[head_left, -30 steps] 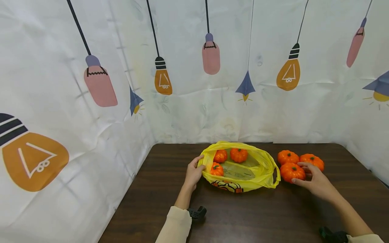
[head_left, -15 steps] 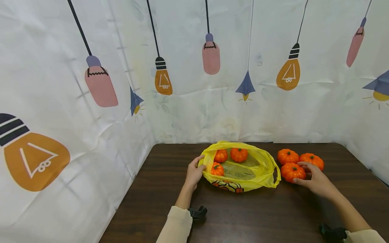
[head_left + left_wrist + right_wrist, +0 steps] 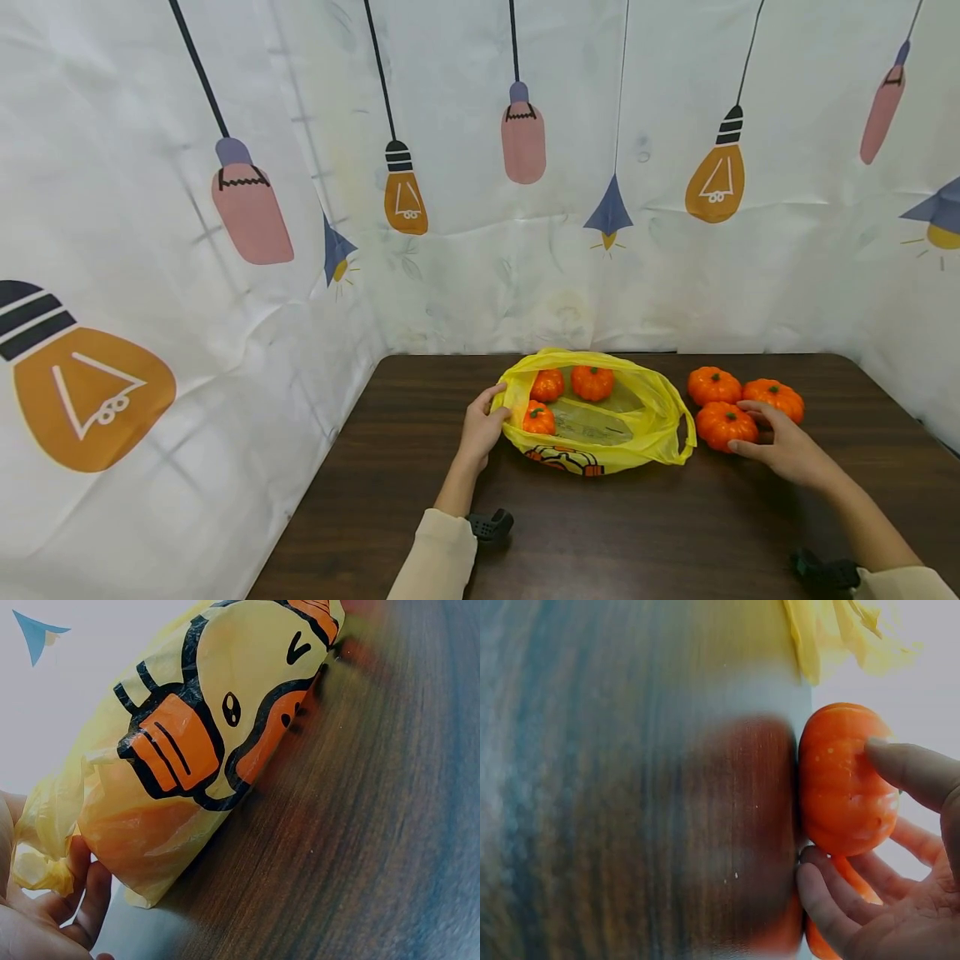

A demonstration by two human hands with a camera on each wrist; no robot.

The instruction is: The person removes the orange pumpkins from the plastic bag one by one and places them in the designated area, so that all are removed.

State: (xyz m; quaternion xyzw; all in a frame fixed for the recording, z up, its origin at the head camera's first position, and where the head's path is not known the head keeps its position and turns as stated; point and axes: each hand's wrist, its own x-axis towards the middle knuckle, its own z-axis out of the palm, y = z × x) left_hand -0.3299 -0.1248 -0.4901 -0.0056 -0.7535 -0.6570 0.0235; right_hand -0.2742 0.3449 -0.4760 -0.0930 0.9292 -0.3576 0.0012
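Observation:
A yellow plastic bag (image 3: 645, 454) with a cartoon print lies on the table, its mouth facing up and toward me. Inside it sit three small orange pumpkins, among them a rear pumpkin (image 3: 592, 383). My left hand (image 3: 480, 429) grips the bag's left edge; in the left wrist view its fingers (image 3: 94, 900) curl at a bunched bit of plastic. To the bag's right, three more pumpkins stand close together. My right hand (image 3: 783, 446) holds the front pumpkin (image 3: 726, 427), which rests on the table. Its thumb (image 3: 911, 769) touches that pumpkin's side, and the other fingers reach round the opposite side.
Behind the held pumpkin stand a back-left pumpkin (image 3: 714, 386) and a back-right pumpkin (image 3: 776, 398). The dark wooden table (image 3: 637, 533) extends in front of the bag. A white curtain (image 3: 465, 283) printed with lamps hangs along the back and left.

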